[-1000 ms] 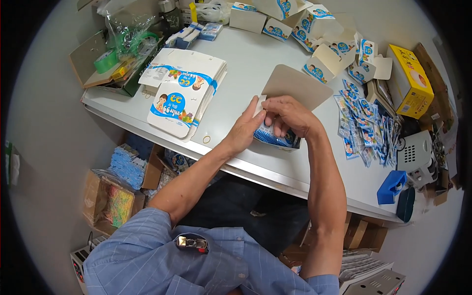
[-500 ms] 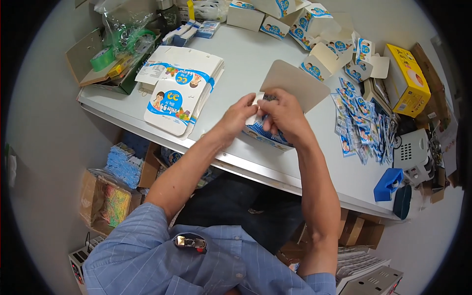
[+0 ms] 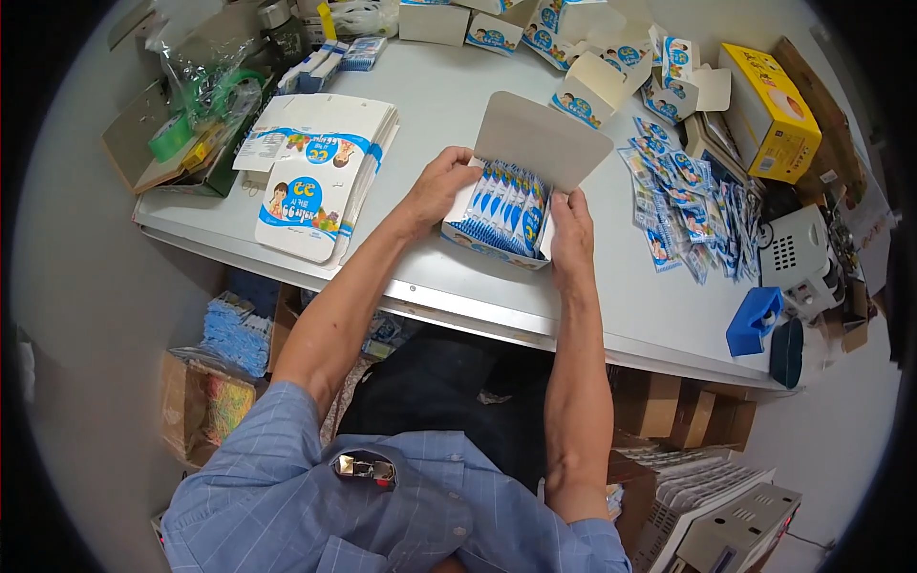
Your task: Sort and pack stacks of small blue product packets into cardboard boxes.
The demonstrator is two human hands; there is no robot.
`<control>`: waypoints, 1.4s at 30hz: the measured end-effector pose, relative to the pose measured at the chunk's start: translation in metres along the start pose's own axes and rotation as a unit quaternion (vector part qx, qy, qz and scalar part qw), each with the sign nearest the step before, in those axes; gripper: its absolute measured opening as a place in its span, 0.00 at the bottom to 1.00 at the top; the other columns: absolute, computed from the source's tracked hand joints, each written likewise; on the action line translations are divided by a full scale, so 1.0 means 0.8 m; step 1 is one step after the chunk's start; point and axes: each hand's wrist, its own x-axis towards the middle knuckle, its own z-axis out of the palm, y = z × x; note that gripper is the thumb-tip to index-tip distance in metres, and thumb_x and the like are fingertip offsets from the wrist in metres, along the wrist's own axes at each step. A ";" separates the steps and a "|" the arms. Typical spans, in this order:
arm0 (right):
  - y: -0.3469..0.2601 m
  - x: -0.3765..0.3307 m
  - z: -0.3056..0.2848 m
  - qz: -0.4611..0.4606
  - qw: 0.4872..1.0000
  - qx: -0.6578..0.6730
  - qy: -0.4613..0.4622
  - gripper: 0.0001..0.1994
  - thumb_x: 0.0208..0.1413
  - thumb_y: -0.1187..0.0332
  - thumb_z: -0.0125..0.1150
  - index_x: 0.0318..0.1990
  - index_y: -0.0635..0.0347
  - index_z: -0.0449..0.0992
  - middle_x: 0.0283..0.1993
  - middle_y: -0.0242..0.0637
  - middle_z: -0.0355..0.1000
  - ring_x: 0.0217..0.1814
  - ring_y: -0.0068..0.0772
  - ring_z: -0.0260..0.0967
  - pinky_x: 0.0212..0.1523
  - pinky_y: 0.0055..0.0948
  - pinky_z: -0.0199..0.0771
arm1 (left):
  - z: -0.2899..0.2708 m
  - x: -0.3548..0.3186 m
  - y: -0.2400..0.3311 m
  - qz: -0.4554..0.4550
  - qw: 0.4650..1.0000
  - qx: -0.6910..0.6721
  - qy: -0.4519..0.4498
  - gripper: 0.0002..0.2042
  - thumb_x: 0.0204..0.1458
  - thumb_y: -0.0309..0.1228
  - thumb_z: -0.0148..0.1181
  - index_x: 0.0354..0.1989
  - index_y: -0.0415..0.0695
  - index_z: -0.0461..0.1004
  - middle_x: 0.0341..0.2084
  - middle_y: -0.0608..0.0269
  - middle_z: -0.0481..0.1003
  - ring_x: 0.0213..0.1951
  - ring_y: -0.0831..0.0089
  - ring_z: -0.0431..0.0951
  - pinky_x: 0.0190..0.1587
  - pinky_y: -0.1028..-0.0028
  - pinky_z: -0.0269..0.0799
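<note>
Head view shows my left hand gripping the left end of a small open carton, its fingers curled over the rim, while my right hand clasps the right end, fingers folded around the side flap. The carton sits near the front edge of the desk, lid flap standing up behind. A row of blue-and-white sachets stands packed inside, filling it, I judge; the lid is not yet closed. Loose sachets lie to the right, a stack of flat carton blanks to the left, more cartons along the back, a yellow box far right. Cardboard boxes sit under the desk.
</note>
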 end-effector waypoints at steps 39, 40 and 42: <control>-0.001 -0.049 -0.029 -0.347 0.820 -0.413 -0.190 0.29 0.40 0.74 0.66 0.54 0.38 0.82 0.66 0.29 0.71 0.75 0.43 0.56 0.79 0.58 0.31 | -0.036 -0.035 0.009 0.435 0.728 0.483 -0.221 0.31 0.42 0.24 0.67 0.58 0.66 0.77 0.63 0.71 0.71 0.69 0.60 0.64 0.74 0.46 0.49; 0.001 -0.049 -0.027 -0.348 0.833 -0.390 -0.180 0.28 0.38 0.75 0.64 0.52 0.39 0.84 0.64 0.28 0.73 0.73 0.42 0.58 0.78 0.58 0.31 | -0.036 -0.034 0.006 0.447 0.716 0.491 -0.215 0.27 0.46 0.30 0.67 0.58 0.67 0.76 0.63 0.72 0.72 0.69 0.60 0.64 0.74 0.45 0.49; 0.003 -0.049 -0.028 -0.346 0.838 -0.384 -0.177 0.27 0.38 0.75 0.62 0.50 0.40 0.85 0.63 0.28 0.74 0.73 0.42 0.59 0.78 0.58 0.32 | -0.035 -0.032 0.001 0.455 0.706 0.500 -0.209 0.24 0.50 0.36 0.67 0.59 0.68 0.76 0.62 0.73 0.73 0.69 0.60 0.65 0.74 0.45 0.48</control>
